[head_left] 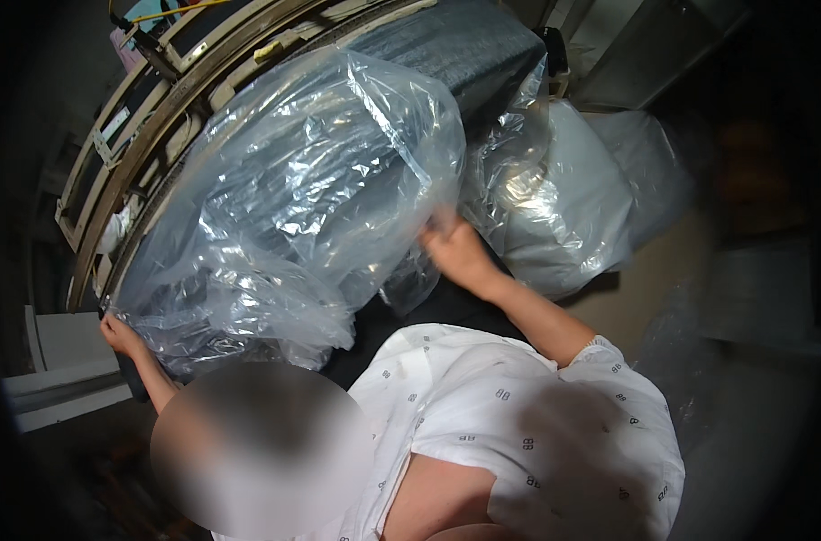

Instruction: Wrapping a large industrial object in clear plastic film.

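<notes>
A large clear plastic bag (293, 153) lies spread and crumpled over the dark work surface (487, 45) in front of me. At the far left my left hand (123, 335) is closed on the bag's edge, low beside the curved rim of the bench. My right hand (464, 257) is closed at the bag's right edge, its fingertips slightly blurred, with the arm reaching forward. Between the two hands the film bunches into loose folds. I cannot make out whether anything lies inside the bag.
Right of my right hand stands a full, pale plastic-wrapped bundle (564, 189). A metal and wood rail (144, 149) runs along the bench's far left side. White panels (72, 361) stand at the lower left, and loose clear film (676, 361) hangs at the right.
</notes>
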A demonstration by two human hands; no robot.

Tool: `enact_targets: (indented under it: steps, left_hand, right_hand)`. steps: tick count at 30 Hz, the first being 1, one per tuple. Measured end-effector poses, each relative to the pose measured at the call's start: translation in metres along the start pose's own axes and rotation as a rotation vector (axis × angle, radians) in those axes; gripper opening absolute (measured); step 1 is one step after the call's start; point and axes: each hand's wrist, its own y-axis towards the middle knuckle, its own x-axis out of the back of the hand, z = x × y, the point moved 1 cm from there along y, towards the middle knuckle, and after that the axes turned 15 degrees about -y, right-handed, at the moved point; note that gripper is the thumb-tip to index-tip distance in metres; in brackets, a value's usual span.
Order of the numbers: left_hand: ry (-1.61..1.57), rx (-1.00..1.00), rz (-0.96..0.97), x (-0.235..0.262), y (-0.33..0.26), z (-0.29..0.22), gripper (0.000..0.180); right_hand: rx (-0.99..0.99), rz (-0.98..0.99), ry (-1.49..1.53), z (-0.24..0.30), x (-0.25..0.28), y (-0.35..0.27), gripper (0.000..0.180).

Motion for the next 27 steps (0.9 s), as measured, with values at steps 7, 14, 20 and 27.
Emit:
enact_targets:
  steps: [7,14,20,27]
  left_hand:
    - [-0.103,-0.096,0.286,-0.001,-0.027,-0.049,0.021]
    - [-0.118,-0.103,0.312,-0.042,-0.026,-0.060,0.020]
    - [0.070,0.058,0.009,0.038,-0.039,-0.025,0.032]
    - [0.494,0.000,0.062,0.122,-0.041,0.012,0.029]
  right_hand:
    - [-0.076,-0.864,0.323,-0.016,0.244,0.034,0.012]
    - [0.367,-0.978,-1.691,0.036,0.419,0.179,0.034]
    - [0.664,-0.533,-1.116,0.052,0.192,0.214,0.042]
    - [0.256,-0.181,-0.668,-0.126,0.248,0.294,0.055]
